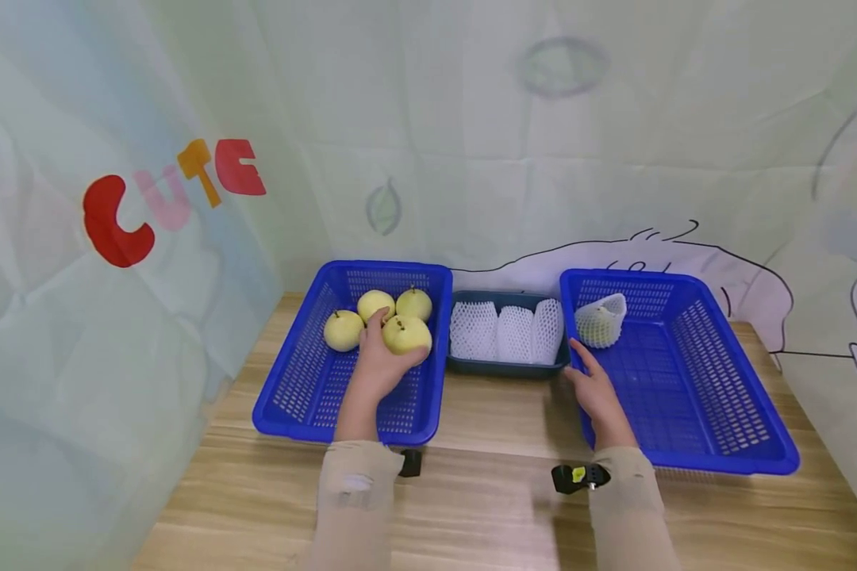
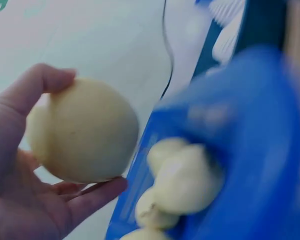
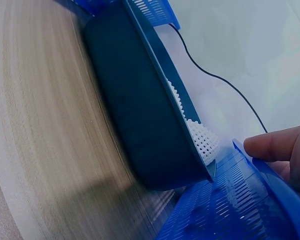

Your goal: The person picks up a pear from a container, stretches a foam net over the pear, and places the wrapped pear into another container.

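Left hand [image 1: 377,366]: forearm reaches forward over the near rim of the left blue basket [image 1: 286,396]; fingers and thumb curl round a yellow pear [image 1: 407,335], stem up, long axis roughly upright. Three more pears [image 1: 343,330] sit just behind it in that basket.

Right hand [image 1: 594,388]: rests on the near-left rim of the right blue basket [image 1: 721,412], fingers relaxed, holding nothing.

Between the baskets: dark tray [image 1: 507,366] of white foam nets [image 1: 514,333].

Right basket, far corner: one net-wrapped pear [image 1: 601,320], lying tilted.
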`<act>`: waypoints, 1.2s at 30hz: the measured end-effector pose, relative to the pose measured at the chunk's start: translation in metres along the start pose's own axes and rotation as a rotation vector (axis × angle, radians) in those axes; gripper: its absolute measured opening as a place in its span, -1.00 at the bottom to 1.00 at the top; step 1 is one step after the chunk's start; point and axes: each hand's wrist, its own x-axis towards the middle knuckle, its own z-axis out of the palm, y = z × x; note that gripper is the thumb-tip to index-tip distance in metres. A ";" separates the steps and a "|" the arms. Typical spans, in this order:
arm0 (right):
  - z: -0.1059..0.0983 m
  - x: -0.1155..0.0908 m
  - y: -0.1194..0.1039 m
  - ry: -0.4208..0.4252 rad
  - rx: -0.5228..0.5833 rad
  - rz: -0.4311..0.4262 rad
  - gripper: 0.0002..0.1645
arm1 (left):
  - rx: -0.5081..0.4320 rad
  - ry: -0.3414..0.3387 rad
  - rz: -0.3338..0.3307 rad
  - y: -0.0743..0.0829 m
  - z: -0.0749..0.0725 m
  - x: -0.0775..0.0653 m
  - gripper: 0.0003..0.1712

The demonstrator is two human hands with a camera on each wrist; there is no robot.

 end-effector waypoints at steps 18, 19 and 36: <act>0.002 0.003 -0.002 -0.010 0.003 -0.035 -0.31 | -0.089 0.042 0.155 0.023 0.094 -0.033 -0.13; 0.002 0.003 -0.002 -0.006 0.002 -0.033 -0.31 | -0.069 0.033 0.161 0.024 0.095 -0.034 -0.13; 0.000 0.001 -0.003 0.016 0.010 -0.021 -0.33 | 0.082 -0.083 0.152 0.002 0.134 -0.041 -0.14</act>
